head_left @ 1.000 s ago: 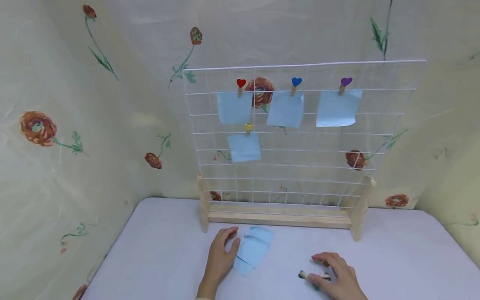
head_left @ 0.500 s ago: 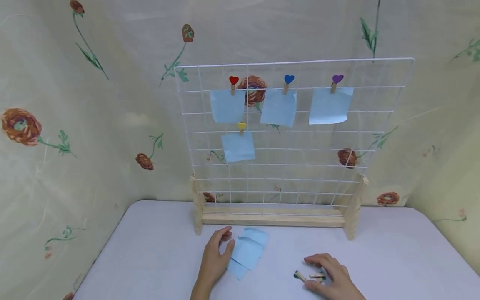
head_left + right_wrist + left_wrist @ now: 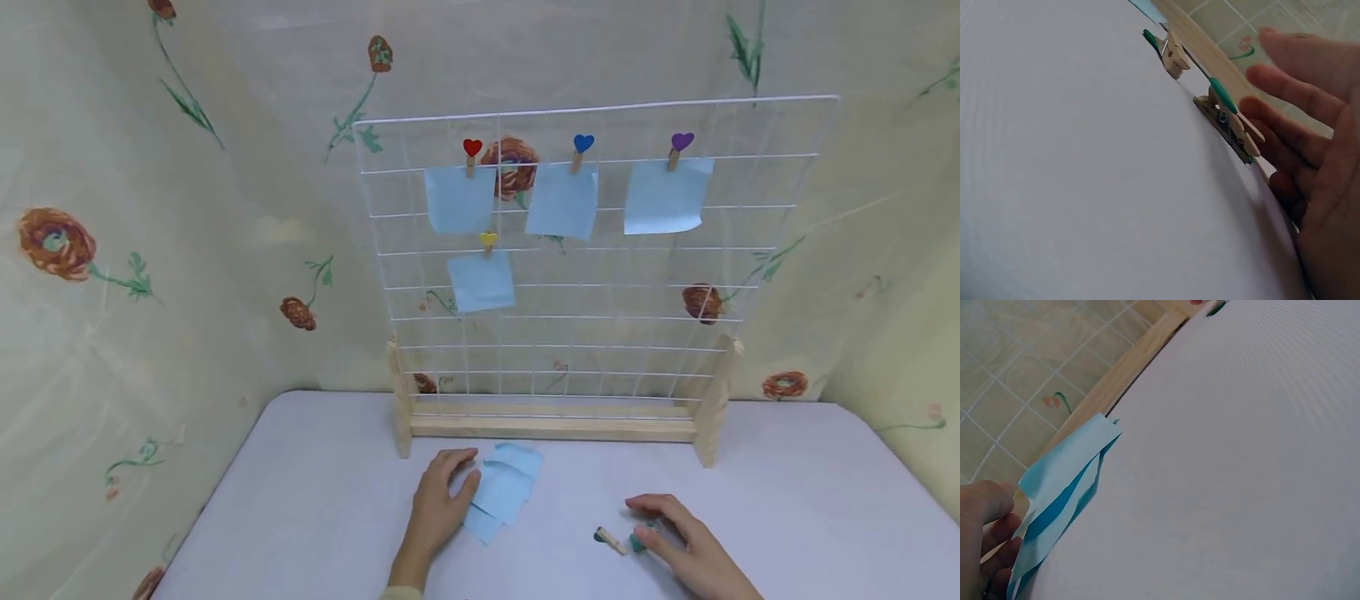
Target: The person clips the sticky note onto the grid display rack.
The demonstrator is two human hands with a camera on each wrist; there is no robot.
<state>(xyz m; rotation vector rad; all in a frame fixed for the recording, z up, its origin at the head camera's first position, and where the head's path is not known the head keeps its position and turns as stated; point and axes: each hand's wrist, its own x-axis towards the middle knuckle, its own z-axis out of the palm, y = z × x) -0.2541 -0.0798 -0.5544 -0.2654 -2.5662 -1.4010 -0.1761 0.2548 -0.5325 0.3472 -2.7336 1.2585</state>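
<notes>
My left hand [image 3: 437, 504] rests on the table at the left edge of several overlapping light-blue paper notes [image 3: 504, 492]. Its fingers are loosely bent, and in the left wrist view they touch the edge of the notes [image 3: 1063, 487]. On the right, my right hand [image 3: 690, 546] is beside small wooden clothespins with green tops, its fingers relaxed and spread. One clothespin [image 3: 1171, 55] lies apart from the hand. Two more clothespins [image 3: 1229, 122] lie together right by the fingertips, mostly hidden in the head view; contact with them is hard to tell.
Behind the notes stands a white wire grid [image 3: 600, 329] on a wooden base [image 3: 551, 427]. Red, blue, purple and yellow heart clothespins hold several blue notes [image 3: 459, 200] on it. A floral cloth [image 3: 300, 183] hangs behind the white table [image 3: 322, 450].
My right hand has shifted slightly rightward, its thumb now covering more of the two nearer clothespins. The left hand stays beside the notes. The head view has shifted a little.
</notes>
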